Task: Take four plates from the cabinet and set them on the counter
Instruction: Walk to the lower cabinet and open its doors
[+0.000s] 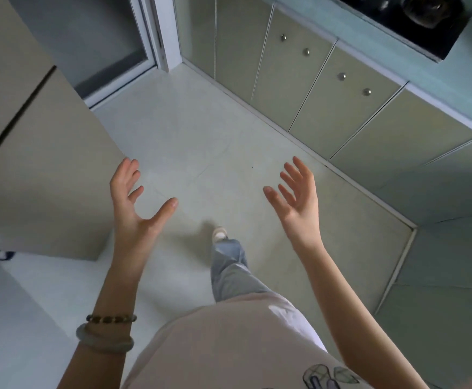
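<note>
A smooth, pale floor point(201, 136) is seen from above. Along its right edge a long row of cabinets point(299, 88) is lined up. The doors are flat, shiny and grey-green, and all of them are closed. Where the plates are cannot be told.

At the left edge of the floor, a tall beige unit point(33, 164) with flat, plain sides is seen. At the far edge, a glass door point(103, 51) in a white frame is set.

A pale blue-green counter point(397, 57) lies on top of the cabinets. A black, shiny hob point(397, 12) is set into the counter, away from its front edge.

At the near edge, a soft pink shirt point(229, 332) is seen, and a loose blue trouser leg point(229, 270) is stretched out over the floor.

Both hands are held up over the middle of the floor, well apart. The left hand point(134, 203) is spread wide, with the thumb stuck out. The right hand point(296, 197) is spread too, with its palm turned inward. Nothing is held or touched by either hand.

A round, smooth, pale green bangle point(103, 342) and a string of dark beads point(111, 318) are worn on the left arm.

A light shoe point(219, 233) is planted on the floor. Small round metal knobs point(306, 51) are fixed on the middle doors.
</note>
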### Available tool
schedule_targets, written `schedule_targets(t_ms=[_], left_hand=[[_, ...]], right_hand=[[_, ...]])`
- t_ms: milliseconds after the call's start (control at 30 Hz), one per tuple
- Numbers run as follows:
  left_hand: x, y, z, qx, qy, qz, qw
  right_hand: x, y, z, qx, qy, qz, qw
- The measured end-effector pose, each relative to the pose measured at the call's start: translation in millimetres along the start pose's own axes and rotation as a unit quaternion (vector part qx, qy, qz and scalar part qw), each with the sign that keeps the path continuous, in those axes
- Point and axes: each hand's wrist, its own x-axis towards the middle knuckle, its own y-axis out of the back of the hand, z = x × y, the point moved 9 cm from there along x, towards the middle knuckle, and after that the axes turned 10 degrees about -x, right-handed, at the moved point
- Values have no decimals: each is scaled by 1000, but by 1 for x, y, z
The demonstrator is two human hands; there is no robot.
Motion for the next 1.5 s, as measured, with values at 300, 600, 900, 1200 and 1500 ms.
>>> schedule_targets(t_ms=[300,600,900,1200,1500], left_hand=[[155,-20,-18,74,-7,37,997],[275,-30,-33,69,-10,37,997],[443,-17,-69,68,-5,22,997],[615,0,-76,67,-18,-19,997],[741,-3,-123,60,-4,-4,998]], right_hand=[[177,-52,-34,15,15,-38,999],[298,-110,-48,20,7,-61,998],[437,-188,-71,25,3,-25,999],[565,-260,-108,50,0,15,999],[686,-316,-118,30,-2,17,999]])
